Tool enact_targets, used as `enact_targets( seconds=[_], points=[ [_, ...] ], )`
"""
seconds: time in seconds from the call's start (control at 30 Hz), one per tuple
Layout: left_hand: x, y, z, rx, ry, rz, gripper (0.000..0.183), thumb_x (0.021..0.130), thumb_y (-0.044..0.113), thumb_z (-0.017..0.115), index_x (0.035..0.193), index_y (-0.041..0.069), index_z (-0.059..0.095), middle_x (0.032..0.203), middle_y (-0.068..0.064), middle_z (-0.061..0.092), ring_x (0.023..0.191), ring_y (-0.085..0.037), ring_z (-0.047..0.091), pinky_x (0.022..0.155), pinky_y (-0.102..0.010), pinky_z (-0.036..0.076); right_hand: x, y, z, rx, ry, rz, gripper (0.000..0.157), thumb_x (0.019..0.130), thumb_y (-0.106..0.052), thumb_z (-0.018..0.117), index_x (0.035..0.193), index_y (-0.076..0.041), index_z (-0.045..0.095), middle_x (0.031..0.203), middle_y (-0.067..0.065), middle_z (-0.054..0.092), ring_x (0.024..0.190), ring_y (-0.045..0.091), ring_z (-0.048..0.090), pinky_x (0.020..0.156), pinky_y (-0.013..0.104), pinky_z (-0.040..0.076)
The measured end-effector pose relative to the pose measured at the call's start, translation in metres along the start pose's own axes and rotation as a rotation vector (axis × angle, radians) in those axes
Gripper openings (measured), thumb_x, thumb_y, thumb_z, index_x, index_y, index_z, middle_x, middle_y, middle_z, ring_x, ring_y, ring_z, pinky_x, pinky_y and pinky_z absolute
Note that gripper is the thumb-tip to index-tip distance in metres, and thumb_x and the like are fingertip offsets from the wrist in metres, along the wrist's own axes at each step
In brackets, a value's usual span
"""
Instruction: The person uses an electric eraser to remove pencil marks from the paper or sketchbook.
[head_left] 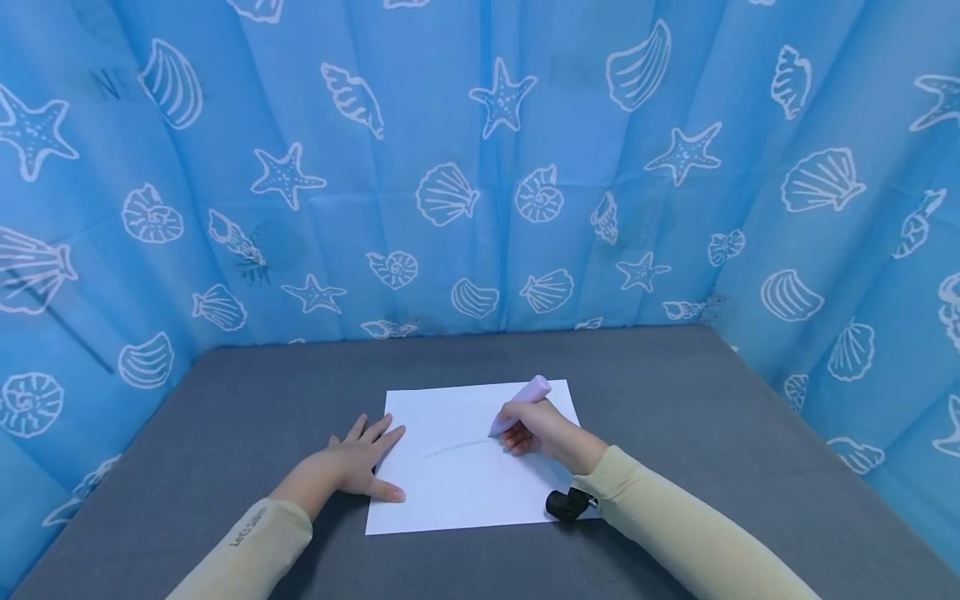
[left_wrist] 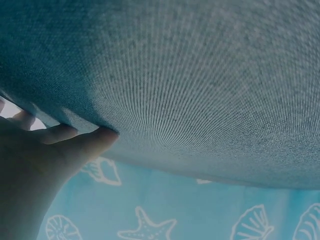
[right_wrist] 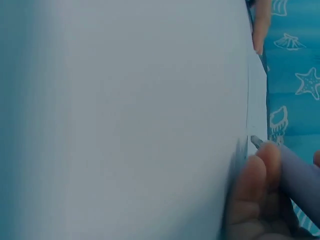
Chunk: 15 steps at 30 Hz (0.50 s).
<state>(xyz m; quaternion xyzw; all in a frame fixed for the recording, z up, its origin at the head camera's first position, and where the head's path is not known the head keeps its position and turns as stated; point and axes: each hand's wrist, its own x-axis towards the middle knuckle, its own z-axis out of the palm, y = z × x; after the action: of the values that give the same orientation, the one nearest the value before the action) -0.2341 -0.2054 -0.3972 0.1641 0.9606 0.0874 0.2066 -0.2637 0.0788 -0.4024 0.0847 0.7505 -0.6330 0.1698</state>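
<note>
A white sheet of paper (head_left: 450,496) lies on the grey table, with a faint thin line (head_left: 457,447) across its middle. My right hand (head_left: 536,429) grips a light purple marker (head_left: 534,390), its tip down at the right end of that line. In the right wrist view the marker (right_wrist: 300,175) slants between thumb and fingers, its grey tip close to the paper (right_wrist: 150,100). My left hand (head_left: 356,462) rests with spread fingers on the paper's left edge. The left wrist view shows those fingers (left_wrist: 95,142) stretched over the grey cloth.
Grey cloth (head_left: 300,375) covers the table around the paper. A blue curtain (head_left: 480,233) with white shells and starfish hangs behind and at both sides. A small black device (head_left: 567,504) sits under my right wrist, over the paper's lower right corner.
</note>
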Motion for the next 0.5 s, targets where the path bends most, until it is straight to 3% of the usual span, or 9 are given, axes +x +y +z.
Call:
enact_targets(
  seconds=[0.23,0.5],
  points=[
    [0.0013,-0.0017,0.0004,0.0,-0.008,-0.008,0.108,0.073,0.066,0.072,0.154,0.013,0.025,0.16,-0.016,0.013,0.143,-0.05,0.003,0.101,-0.076,0.011,-0.001,0.0014,0.0035,0.034,0.02,-0.044,0.016,0.083,-0.007,0.058,0.092,0.006,0.057,0.062,0.008,0.054,0.05,0.013,0.048,0.049,0.023,0.044],
    [0.0011,-0.0005,-0.0002,-0.001,-0.015,-0.011,0.107,0.074,0.066,0.072,0.154,0.013,0.025,0.16,-0.016,0.014,0.143,-0.05,0.003,0.102,-0.076,0.011,-0.0029,0.0001,0.0048,-0.012,0.02,-0.008,0.015,0.084,-0.01,0.061,0.088,0.004,0.059,0.059,0.007,0.053,0.048,0.012,0.048,0.047,0.022,0.042]
  ],
)
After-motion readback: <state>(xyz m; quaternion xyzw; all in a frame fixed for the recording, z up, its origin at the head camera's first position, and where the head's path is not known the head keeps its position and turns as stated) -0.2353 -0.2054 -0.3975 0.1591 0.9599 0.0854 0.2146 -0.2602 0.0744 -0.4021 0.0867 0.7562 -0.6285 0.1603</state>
